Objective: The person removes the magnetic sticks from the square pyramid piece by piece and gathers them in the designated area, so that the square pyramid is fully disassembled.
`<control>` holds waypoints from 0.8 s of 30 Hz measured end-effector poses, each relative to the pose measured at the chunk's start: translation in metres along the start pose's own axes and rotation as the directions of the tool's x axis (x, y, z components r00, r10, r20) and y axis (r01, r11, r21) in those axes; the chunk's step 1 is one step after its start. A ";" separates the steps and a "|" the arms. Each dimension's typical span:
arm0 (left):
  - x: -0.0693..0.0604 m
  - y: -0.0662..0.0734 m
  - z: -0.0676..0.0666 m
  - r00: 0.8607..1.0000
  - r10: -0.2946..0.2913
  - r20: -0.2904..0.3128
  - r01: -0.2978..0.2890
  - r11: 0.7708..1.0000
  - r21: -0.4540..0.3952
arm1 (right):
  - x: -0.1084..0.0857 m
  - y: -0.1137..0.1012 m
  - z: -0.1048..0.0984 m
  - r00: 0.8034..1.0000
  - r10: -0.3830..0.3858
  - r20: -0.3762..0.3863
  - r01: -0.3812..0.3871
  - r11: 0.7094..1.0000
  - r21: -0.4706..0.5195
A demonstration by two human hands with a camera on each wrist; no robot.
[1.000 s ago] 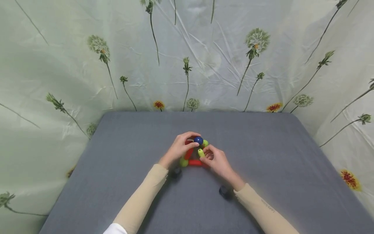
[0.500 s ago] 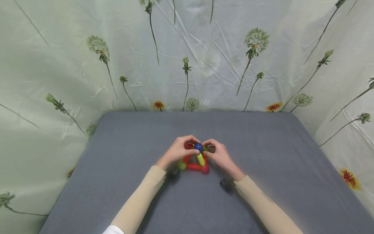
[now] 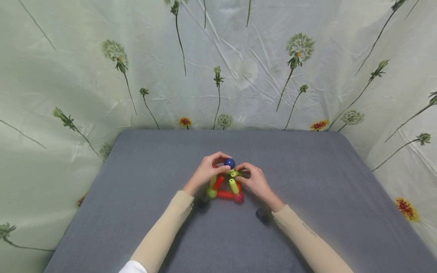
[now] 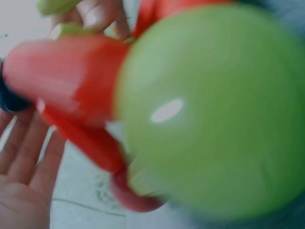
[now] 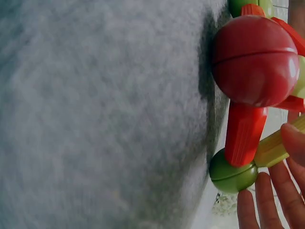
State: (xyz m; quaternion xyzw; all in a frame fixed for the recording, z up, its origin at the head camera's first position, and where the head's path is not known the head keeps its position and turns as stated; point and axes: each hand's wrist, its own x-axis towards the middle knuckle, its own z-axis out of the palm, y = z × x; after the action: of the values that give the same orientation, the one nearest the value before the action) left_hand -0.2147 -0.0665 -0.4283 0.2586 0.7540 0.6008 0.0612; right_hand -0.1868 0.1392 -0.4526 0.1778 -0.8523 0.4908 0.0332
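My left hand [image 3: 206,170] holds a blue ball [image 3: 230,163] between thumb and fingers above a frame of red and yellow-green rods joined by balls. Just right of that ball, my right hand [image 3: 252,179] pinches a yellow-green rod [image 3: 234,174]. In the right wrist view this rod [image 5: 272,150] slants up from a green ball [image 5: 233,172]. Another yellow-green rod [image 3: 233,186] leans up from the dark red ball [image 3: 239,197], its upper end free. A red rod [image 3: 225,195] links that ball to a green ball [image 3: 212,193]. My hands partly hide the far side.
The frame stands on a grey cloth-covered table [image 3: 153,227]. Dark wrist cameras [image 3: 262,215] sit under both wrists. A pale curtain [image 3: 252,76] with printed dandelions hangs behind the table and at both sides.
My right hand has placed one yellow-green rod on the dark red ball and now pinches another. The blue ball met the placed rod's top half a second ago; now it is lifted away.
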 end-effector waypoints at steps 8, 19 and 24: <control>0.023 -0.016 -0.021 0.981 -0.161 -0.112 0.169 0.983 0.072 | 0.005 0.008 -0.006 0.987 0.157 0.037 -0.161 0.976 0.147; 0.056 -0.044 -0.029 0.959 -0.272 -0.078 0.283 0.938 0.200 | 0.017 0.021 -0.014 0.962 0.203 0.184 -0.237 0.954 0.184; 0.065 -0.053 -0.030 0.956 -0.282 -0.082 0.293 0.935 0.200 | 0.020 0.020 -0.020 0.954 0.213 0.211 -0.254 0.948 0.192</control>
State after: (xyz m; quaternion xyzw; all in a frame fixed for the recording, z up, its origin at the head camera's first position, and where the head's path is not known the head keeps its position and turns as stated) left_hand -0.2999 -0.0703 -0.4557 0.1346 0.8442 0.5089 0.1012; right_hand -0.2146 0.1602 -0.4538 0.1232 -0.8079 0.5626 -0.1252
